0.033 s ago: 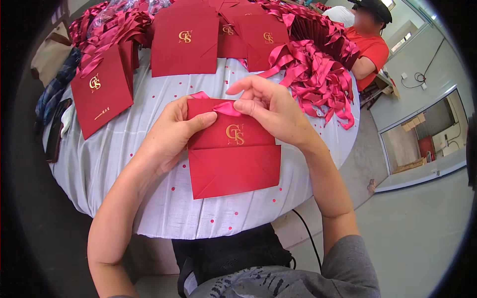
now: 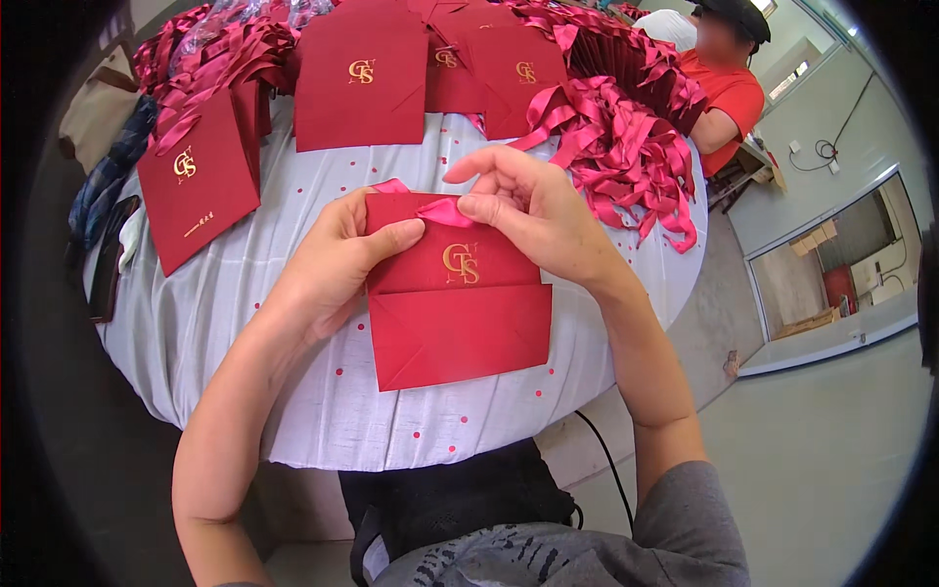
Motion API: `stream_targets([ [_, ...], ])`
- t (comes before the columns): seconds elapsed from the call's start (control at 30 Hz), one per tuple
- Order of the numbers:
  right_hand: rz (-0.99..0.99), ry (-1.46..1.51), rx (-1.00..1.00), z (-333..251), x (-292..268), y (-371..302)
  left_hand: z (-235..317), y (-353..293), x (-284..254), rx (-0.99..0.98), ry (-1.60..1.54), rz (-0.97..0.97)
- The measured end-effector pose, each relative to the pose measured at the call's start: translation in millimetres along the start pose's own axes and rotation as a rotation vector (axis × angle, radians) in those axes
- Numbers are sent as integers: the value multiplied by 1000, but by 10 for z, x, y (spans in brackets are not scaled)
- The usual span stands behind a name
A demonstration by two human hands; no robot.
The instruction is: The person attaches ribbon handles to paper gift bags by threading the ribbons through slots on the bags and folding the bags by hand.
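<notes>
A red paper gift bag (image 2: 458,333), with gold lettering and its bottom folded up flat, is in front of me over the near part of the table. My left hand (image 2: 337,254) grips its upper left edge, thumb on the front and fingers hidden behind. At the bag's top edge my right hand (image 2: 536,223) pinches a pink satin ribbon (image 2: 445,212) near the thumb tip, its index finger curved out above. A second bit of ribbon shows behind the top edge by my left hand. How the ribbon joins the bag is hidden.
The round table's white cloth (image 2: 303,401) has small red dots scattered on it. Finished-looking red bags (image 2: 360,112) stand at the back and left. A heap of pink ribbons (image 2: 626,161) lies at the right. Another person in a red shirt (image 2: 734,93) is at the far right.
</notes>
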State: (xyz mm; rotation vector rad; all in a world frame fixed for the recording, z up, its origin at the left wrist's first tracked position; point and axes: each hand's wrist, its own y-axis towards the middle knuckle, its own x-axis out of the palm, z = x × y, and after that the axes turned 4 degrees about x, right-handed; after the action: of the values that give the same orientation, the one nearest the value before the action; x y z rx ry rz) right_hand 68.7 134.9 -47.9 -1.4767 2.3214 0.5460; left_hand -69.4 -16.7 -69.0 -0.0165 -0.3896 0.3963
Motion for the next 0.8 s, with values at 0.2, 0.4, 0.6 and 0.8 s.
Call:
stream_targets([
  [0.2, 46, -46, -61, 8, -54, 8, 53, -6, 44, -69, -52, -13],
  [0.4, 4, 72, -88, 39, -5, 11, 3, -6, 118, -66, -98, 26],
  [0.6, 305, 190, -236, 72, -128, 70, 70, -4, 103, -56, -133, 141],
  [0.8, 182, -344, -435, 18, -155, 11, 96, -3, 63, -21, -134, 153],
])
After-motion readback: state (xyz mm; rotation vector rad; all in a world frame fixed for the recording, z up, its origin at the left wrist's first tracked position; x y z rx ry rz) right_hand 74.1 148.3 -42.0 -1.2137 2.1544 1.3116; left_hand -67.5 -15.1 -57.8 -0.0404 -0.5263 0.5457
